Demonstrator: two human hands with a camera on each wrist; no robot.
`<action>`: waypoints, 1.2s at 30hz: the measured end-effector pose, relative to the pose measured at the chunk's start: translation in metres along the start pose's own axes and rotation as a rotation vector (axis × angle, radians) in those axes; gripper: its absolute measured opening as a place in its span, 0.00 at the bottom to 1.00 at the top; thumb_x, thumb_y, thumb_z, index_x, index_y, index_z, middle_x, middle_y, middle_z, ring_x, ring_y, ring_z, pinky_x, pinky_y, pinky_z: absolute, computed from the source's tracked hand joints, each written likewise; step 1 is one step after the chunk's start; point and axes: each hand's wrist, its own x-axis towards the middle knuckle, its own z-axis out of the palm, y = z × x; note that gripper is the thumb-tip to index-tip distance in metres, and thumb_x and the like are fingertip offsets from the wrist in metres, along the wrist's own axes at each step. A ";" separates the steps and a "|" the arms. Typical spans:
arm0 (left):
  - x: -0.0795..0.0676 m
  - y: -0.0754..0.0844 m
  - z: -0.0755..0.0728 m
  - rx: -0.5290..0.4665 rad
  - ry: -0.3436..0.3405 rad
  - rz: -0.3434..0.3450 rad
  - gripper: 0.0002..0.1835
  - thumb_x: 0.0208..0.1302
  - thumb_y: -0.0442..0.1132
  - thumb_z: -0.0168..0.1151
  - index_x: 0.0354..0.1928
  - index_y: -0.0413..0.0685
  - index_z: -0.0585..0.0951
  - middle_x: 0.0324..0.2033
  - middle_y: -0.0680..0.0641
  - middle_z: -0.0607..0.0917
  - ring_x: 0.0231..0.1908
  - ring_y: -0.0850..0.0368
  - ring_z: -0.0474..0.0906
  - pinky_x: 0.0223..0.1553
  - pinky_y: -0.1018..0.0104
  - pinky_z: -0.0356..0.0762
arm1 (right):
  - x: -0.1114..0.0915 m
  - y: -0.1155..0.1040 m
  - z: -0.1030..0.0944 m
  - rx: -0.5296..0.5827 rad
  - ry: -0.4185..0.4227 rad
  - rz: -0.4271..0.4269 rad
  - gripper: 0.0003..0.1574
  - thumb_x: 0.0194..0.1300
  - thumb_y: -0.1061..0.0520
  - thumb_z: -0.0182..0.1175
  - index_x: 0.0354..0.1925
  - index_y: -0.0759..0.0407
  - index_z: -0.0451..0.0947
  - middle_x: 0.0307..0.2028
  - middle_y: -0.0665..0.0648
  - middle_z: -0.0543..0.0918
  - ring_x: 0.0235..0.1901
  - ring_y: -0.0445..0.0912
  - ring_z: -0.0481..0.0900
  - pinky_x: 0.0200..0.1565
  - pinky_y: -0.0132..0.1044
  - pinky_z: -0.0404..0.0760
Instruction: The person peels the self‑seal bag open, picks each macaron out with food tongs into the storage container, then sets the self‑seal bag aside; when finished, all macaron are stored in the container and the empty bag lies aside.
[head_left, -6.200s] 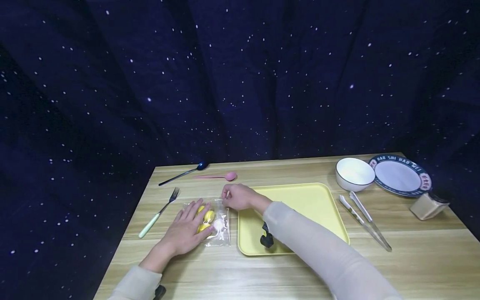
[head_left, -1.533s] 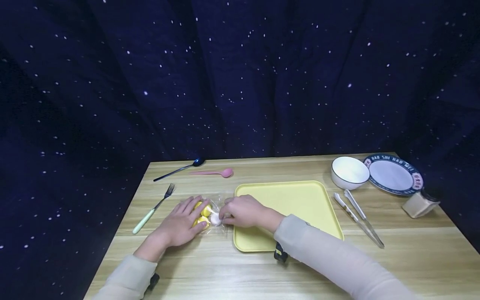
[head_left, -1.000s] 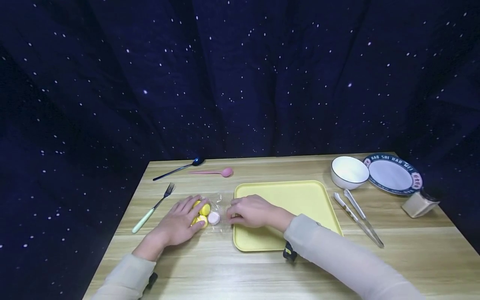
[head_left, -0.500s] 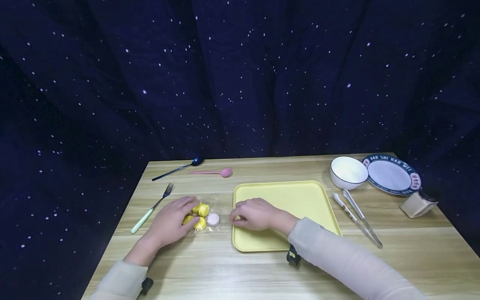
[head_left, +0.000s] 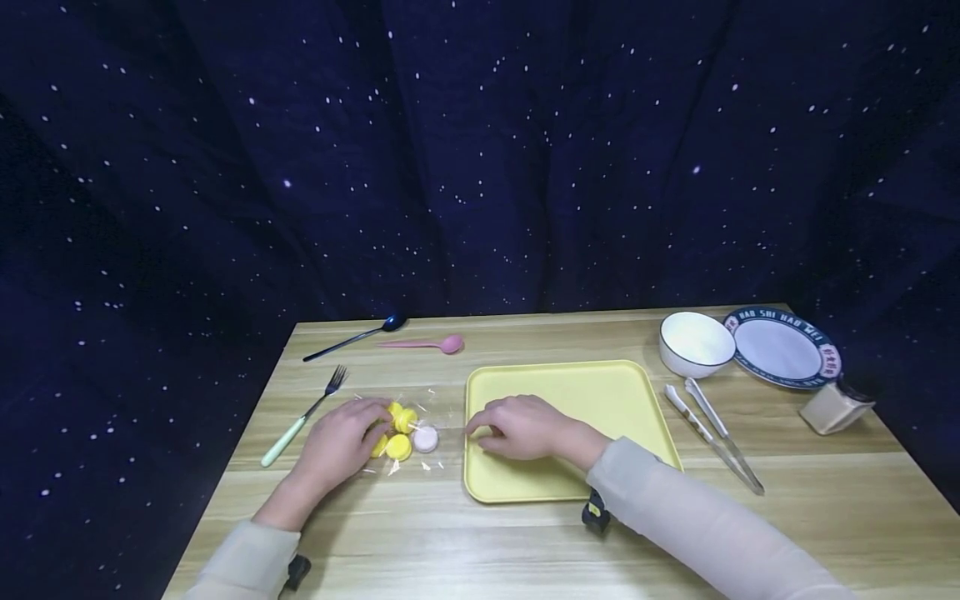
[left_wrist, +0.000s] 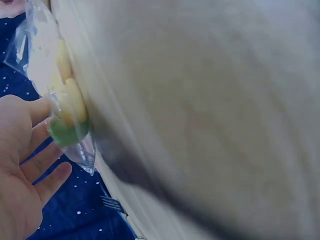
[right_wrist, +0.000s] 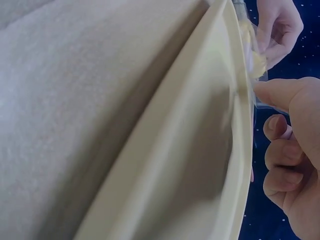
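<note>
A clear plastic bag [head_left: 442, 412] lies flat left of the yellow tray [head_left: 600, 383]. Inside it are several round yellow macarons [head_left: 399, 447] and one pale lilac one [head_left: 425, 438]; a green piece [left_wrist: 70, 132] also shows in the left wrist view. My left hand [head_left: 341, 440] pinches the bag's left side between thumb and fingers, beside the yellow macarons. Over the tray's left edge hovers my right hand [head_left: 525, 427], fingers loosely bent, apart from the bag. No held thing is plain in it; a small pinkish spot [right_wrist: 287, 132] among its fingers is unclear.
A fork [head_left: 303, 417] lies left of the bag. Behind are a dark spoon [head_left: 356, 337] and a pink spoon [head_left: 448, 343]. On the right stand tongs [head_left: 716, 433], a white bowl [head_left: 697, 346], a blue-rimmed plate [head_left: 780, 348] and a small container [head_left: 834, 408].
My right hand has left the bag and drawn right over the tray. My left hand has lifted off the macarons, slid left and taken the bag's left side, so more macarons show.
</note>
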 end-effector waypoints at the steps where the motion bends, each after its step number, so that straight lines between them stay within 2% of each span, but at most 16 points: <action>1: 0.001 0.000 -0.001 -0.009 0.009 -0.001 0.06 0.60 0.41 0.67 0.40 0.55 0.83 0.52 0.50 0.82 0.53 0.50 0.76 0.52 0.50 0.74 | -0.001 0.001 -0.001 0.003 -0.001 0.005 0.17 0.65 0.46 0.59 0.52 0.39 0.80 0.23 0.39 0.70 0.21 0.34 0.68 0.23 0.30 0.69; 6: 0.003 -0.001 -0.004 -0.040 0.056 -0.027 0.05 0.62 0.39 0.64 0.39 0.56 0.82 0.48 0.53 0.83 0.52 0.52 0.76 0.55 0.52 0.72 | -0.011 0.006 -0.009 0.019 0.016 0.035 0.18 0.65 0.46 0.59 0.53 0.41 0.79 0.23 0.39 0.70 0.21 0.34 0.68 0.23 0.32 0.69; 10: 0.004 -0.001 -0.005 -0.034 0.063 -0.034 0.05 0.62 0.39 0.64 0.39 0.57 0.81 0.45 0.55 0.83 0.48 0.54 0.75 0.54 0.55 0.70 | -0.031 0.017 -0.017 0.033 0.055 0.075 0.18 0.64 0.47 0.60 0.53 0.42 0.79 0.22 0.40 0.70 0.20 0.35 0.67 0.23 0.33 0.68; 14: 0.005 0.001 -0.006 -0.063 0.043 -0.052 0.05 0.63 0.39 0.63 0.41 0.55 0.81 0.43 0.54 0.83 0.45 0.56 0.77 0.49 0.56 0.74 | -0.052 0.032 -0.021 0.043 0.112 0.131 0.17 0.64 0.47 0.61 0.52 0.42 0.79 0.18 0.40 0.68 0.19 0.34 0.65 0.22 0.31 0.66; 17: 0.005 0.000 -0.005 -0.102 0.043 -0.077 0.05 0.63 0.38 0.62 0.41 0.54 0.80 0.41 0.54 0.82 0.40 0.58 0.78 0.43 0.58 0.77 | -0.057 0.039 -0.021 0.064 0.145 0.163 0.16 0.64 0.47 0.61 0.51 0.42 0.79 0.16 0.39 0.66 0.18 0.34 0.62 0.20 0.31 0.63; 22: 0.006 0.001 -0.005 -0.143 0.073 -0.094 0.04 0.64 0.38 0.61 0.39 0.54 0.78 0.37 0.57 0.81 0.33 0.63 0.76 0.33 0.63 0.76 | -0.044 0.029 -0.016 0.075 0.161 0.177 0.17 0.65 0.42 0.58 0.51 0.41 0.79 0.16 0.39 0.66 0.18 0.34 0.62 0.21 0.31 0.64; 30: 0.005 0.004 -0.007 -0.152 0.052 -0.095 0.03 0.64 0.37 0.61 0.37 0.54 0.77 0.35 0.58 0.78 0.29 0.65 0.72 0.29 0.67 0.74 | 0.004 0.000 0.001 0.083 0.157 0.166 0.21 0.65 0.40 0.56 0.54 0.41 0.79 0.16 0.42 0.69 0.18 0.38 0.66 0.20 0.35 0.68; 32: 0.004 0.004 -0.007 -0.150 0.050 -0.094 0.04 0.64 0.37 0.62 0.37 0.54 0.77 0.34 0.58 0.76 0.28 0.65 0.71 0.28 0.67 0.73 | 0.015 -0.005 0.008 0.079 0.138 0.179 0.24 0.65 0.39 0.56 0.56 0.42 0.77 0.21 0.44 0.75 0.21 0.38 0.71 0.22 0.35 0.70; 34: 0.003 0.003 -0.007 -0.150 0.029 -0.083 0.03 0.64 0.37 0.62 0.38 0.54 0.77 0.34 0.58 0.76 0.28 0.64 0.70 0.28 0.68 0.72 | 0.024 -0.008 0.015 0.053 0.113 0.196 0.28 0.63 0.36 0.57 0.59 0.42 0.75 0.30 0.45 0.82 0.28 0.40 0.77 0.26 0.37 0.74; 36: 0.002 0.002 -0.007 -0.150 0.002 -0.073 0.03 0.65 0.37 0.61 0.38 0.54 0.78 0.35 0.59 0.75 0.28 0.64 0.70 0.29 0.68 0.72 | 0.032 -0.010 0.020 0.020 0.091 0.206 0.34 0.61 0.32 0.57 0.62 0.42 0.72 0.41 0.45 0.84 0.36 0.42 0.80 0.30 0.38 0.76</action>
